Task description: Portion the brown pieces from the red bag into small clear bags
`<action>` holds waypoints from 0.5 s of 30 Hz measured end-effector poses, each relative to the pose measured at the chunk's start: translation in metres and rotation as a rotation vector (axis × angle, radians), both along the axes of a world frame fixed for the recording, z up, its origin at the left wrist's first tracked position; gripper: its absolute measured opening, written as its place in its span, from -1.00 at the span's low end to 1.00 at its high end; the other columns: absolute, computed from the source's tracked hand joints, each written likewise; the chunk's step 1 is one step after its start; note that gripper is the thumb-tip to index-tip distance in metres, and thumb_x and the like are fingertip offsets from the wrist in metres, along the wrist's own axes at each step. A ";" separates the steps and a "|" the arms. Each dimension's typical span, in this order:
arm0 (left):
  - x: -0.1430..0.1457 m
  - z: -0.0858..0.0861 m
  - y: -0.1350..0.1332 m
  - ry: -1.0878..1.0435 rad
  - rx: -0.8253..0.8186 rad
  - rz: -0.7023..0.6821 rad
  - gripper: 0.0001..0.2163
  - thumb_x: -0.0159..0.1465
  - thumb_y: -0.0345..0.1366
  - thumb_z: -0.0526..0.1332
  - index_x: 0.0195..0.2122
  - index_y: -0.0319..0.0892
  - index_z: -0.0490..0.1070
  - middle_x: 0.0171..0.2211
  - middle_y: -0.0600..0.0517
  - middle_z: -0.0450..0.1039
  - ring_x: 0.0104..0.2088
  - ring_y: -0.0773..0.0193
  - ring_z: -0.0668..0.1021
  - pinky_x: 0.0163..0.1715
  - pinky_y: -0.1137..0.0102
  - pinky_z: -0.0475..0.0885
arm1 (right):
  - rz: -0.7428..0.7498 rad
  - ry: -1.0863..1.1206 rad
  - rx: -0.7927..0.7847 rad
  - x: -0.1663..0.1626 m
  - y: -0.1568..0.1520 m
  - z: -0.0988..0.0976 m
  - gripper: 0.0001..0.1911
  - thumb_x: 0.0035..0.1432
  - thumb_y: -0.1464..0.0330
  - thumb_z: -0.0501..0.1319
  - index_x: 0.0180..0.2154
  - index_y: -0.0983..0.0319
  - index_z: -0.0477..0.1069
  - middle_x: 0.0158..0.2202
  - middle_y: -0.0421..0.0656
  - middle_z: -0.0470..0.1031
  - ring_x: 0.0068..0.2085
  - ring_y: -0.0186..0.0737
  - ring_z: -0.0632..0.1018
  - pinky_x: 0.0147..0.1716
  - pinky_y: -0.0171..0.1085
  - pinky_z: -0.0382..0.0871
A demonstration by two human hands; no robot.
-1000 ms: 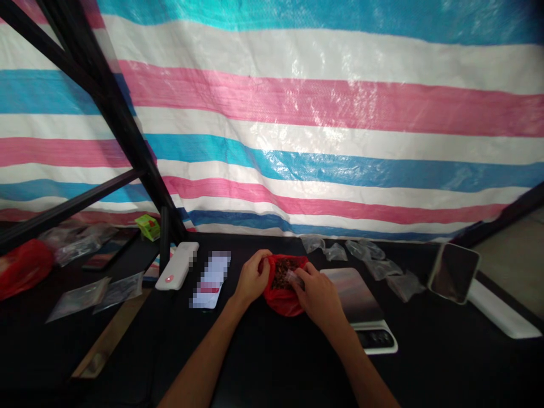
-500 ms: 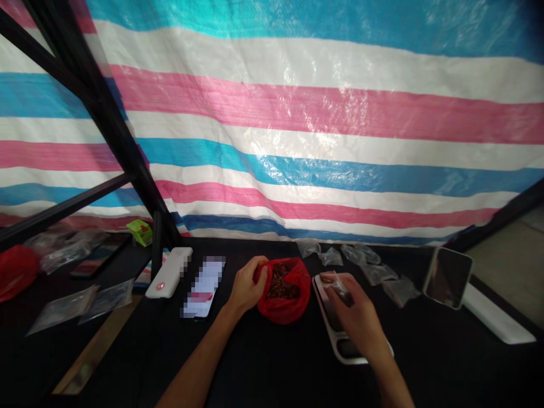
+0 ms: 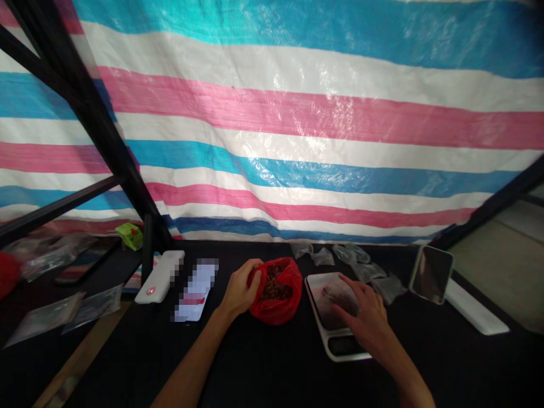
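A red plastic bag with small brown pieces inside sits open on the black table. My left hand grips its left rim, fingers closed on the plastic. To its right stands a flat kitchen scale. A small clear bag with some brown contents lies on the scale's plate. My right hand rests over the scale, its fingers touching that small bag.
Several empty clear bags lie behind the scale. A phone on a white stand is at the right. A blurred card, a white power bank, a green box and more clear bags lie to the left. Striped tarpaulin hangs behind.
My right hand has left the red bag and moved right, carrying the small clear bag onto the scale. My left hand has stayed on the red bag's rim.
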State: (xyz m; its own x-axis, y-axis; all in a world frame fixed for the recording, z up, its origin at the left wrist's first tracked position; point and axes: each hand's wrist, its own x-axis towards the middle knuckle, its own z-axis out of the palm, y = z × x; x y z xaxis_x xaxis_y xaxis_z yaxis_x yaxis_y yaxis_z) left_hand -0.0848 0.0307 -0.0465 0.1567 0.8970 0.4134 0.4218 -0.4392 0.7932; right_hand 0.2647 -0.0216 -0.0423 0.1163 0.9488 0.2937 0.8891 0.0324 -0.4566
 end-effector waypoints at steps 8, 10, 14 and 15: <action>-0.002 0.001 0.000 0.027 0.018 -0.007 -0.79 0.48 -0.25 0.03 0.01 -0.10 0.42 -0.08 -0.04 0.55 -0.05 0.16 0.58 0.00 0.27 0.44 | -0.260 0.389 0.342 0.030 -0.027 -0.003 -0.39 0.20 -0.08 0.23 0.07 0.21 0.49 0.03 0.03 0.53 0.02 0.09 0.52 0.03 0.02 0.39; -0.003 0.002 0.000 0.045 0.032 -0.002 -0.79 0.47 -0.27 0.04 0.02 -0.09 0.41 -0.06 -0.03 0.54 -0.03 0.16 0.57 0.02 0.26 0.43 | -0.354 0.489 0.306 0.039 -0.034 -0.017 -0.35 0.19 -0.10 0.22 0.07 0.25 0.49 0.01 0.04 0.54 -0.04 0.06 0.55 -0.01 -0.01 0.41; -0.005 0.004 0.000 0.060 0.064 0.020 -0.80 0.47 -0.28 0.04 0.02 -0.09 0.40 -0.11 -0.01 0.51 -0.07 0.18 0.56 -0.01 0.26 0.42 | -0.385 0.609 0.184 0.050 -0.040 -0.038 -0.30 0.15 -0.14 0.25 0.09 0.25 0.48 0.03 0.03 0.55 -0.04 0.05 0.56 -0.02 -0.05 0.42; -0.005 0.005 0.000 0.060 0.072 0.030 -0.81 0.47 -0.28 0.04 0.01 -0.10 0.40 -0.13 -0.01 0.50 -0.10 0.18 0.56 -0.03 0.27 0.43 | -0.387 0.624 0.173 0.051 -0.041 -0.040 -0.30 0.15 -0.14 0.24 0.10 0.23 0.48 0.05 0.02 0.55 -0.03 0.05 0.56 -0.01 -0.05 0.42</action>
